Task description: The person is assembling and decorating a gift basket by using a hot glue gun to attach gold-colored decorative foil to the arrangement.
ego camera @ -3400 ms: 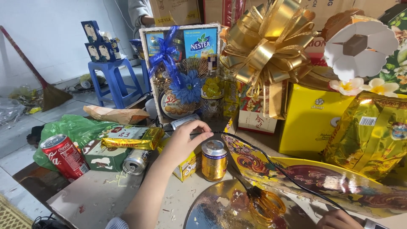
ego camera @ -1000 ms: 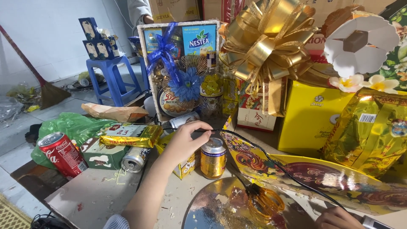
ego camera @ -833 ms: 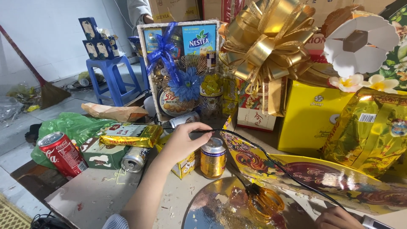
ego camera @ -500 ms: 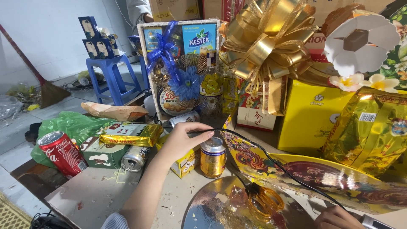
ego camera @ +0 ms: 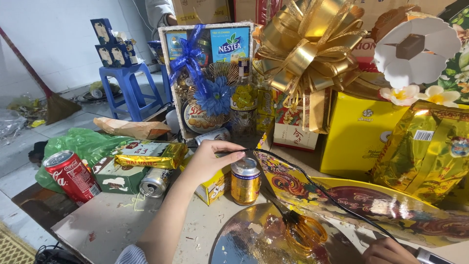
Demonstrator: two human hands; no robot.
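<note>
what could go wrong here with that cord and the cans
The left hand pinches a black cord that runs right over the upright gold can; a tug could tip it. The cord leads on to a tool in the right hand, crossing the scissors, where it may snag. The red can stands tilted near the table edge and might fall if the table is bumped.

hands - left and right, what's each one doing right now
Left hand: fingers pinched on the black cord, above the gold can.
Right hand: mostly cut off at the frame's edge; grip cannot be told.
</note>
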